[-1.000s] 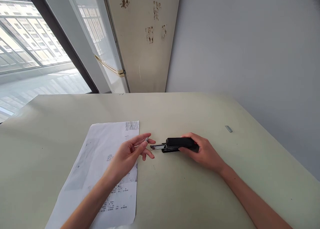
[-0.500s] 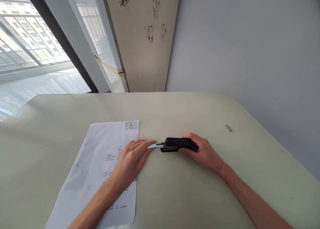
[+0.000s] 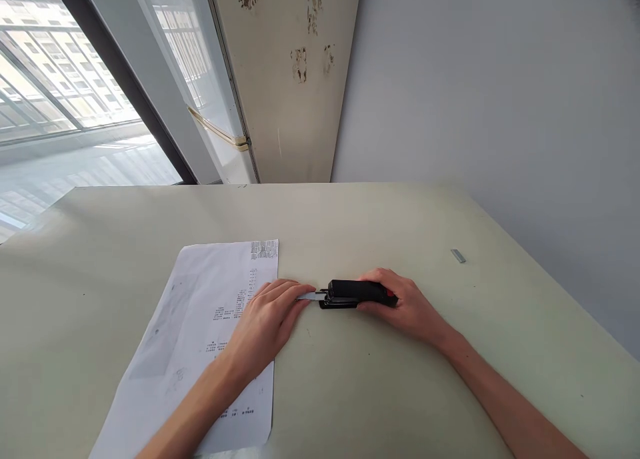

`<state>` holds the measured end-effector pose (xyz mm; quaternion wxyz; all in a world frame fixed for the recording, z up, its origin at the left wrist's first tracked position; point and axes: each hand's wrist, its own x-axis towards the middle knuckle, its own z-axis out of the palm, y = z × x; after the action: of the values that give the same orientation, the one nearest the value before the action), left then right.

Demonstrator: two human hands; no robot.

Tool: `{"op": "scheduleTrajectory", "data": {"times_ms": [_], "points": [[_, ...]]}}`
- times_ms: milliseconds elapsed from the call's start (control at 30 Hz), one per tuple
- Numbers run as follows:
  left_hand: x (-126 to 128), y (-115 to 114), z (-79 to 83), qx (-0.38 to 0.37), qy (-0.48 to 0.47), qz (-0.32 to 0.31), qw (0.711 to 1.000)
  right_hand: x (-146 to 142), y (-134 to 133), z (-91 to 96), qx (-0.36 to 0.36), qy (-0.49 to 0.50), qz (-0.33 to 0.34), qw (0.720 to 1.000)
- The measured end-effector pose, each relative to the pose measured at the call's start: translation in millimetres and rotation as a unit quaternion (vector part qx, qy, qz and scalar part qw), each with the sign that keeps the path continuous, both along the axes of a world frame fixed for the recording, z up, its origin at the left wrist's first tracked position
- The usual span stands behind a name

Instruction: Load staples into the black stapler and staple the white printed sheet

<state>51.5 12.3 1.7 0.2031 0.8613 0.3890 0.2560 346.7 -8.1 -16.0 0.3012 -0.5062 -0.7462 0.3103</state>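
A black stapler (image 3: pixel 353 292) lies on its side near the middle of the pale table (image 3: pixel 350 392). My right hand (image 3: pixel 405 305) is wrapped round its rear end. A silver staple tray (image 3: pixel 313 297) sticks out of its front a short way. My left hand (image 3: pixel 270 319) lies palm down with its fingers pressed together against the end of that tray. The wrist of this hand rests over the right edge of a printed sheet of paper (image 3: pixel 200 339).
A small strip of staples (image 3: pixel 458 255) lies on the table at the right, apart from everything. A wall runs along the right side. A worn cabinet (image 3: pixel 285 79) and a large window (image 3: pixel 60 92) stand behind the table's far edge.
My left hand turned palm down and came against the staple tray. The tray has slid further into the stapler. My right hand has stayed on the stapler.
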Motion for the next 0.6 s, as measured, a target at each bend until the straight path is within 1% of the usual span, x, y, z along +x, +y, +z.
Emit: {"op": "scheduleTrajectory", "data": {"times_ms": [233, 467, 600], "points": [[1.1, -0.3, -0.3, 0.001, -0.015, -0.009, 1.000, -0.8, -0.8, 0.6, -0.006, -0.002, 0.002, 1.000], [1.0, -0.3, 1.0, -0.043, -0.013, 0.022, 0.999, -0.7, -0.4, 0.7, -0.014, 0.002, 0.007, 1.000], [2.5, -1.0, 1.5, -0.043, -0.011, 0.028, 0.999, -1.1, -0.9, 0.5, -0.011, -0.003, 0.003, 1.000]]}}
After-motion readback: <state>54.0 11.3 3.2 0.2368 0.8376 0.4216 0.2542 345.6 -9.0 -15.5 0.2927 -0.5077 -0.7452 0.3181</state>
